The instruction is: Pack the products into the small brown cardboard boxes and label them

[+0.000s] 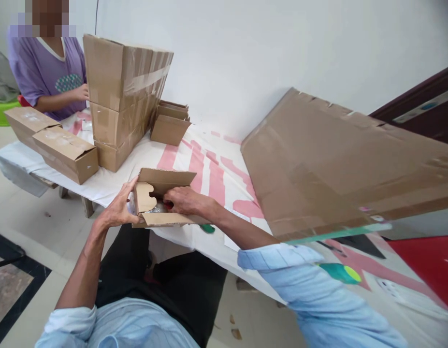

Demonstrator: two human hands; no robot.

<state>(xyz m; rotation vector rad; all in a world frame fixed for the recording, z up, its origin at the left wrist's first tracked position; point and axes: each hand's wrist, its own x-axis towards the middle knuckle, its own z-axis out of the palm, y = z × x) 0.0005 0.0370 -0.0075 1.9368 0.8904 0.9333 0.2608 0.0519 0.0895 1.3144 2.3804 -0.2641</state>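
Observation:
A small open cardboard box [162, 183] lies at the near edge of the table, its flaps spread. My left hand [118, 208] grips the box's left end with fingers curled around the side flap. My right hand [183, 199] reaches inside the box, fingers pressed down on something shiny and partly red that I cannot make out. The box's top flap stands open behind my right hand.
A large flat cardboard sheet [339, 159] leans at the right. Stacked cartons [122, 92] stand at the back, folded boxes [171, 123] beside them, closed long boxes [60, 150] at the left. A person in a purple shirt [46, 72] sits behind. The table cloth [216, 174] is white with pink stripes.

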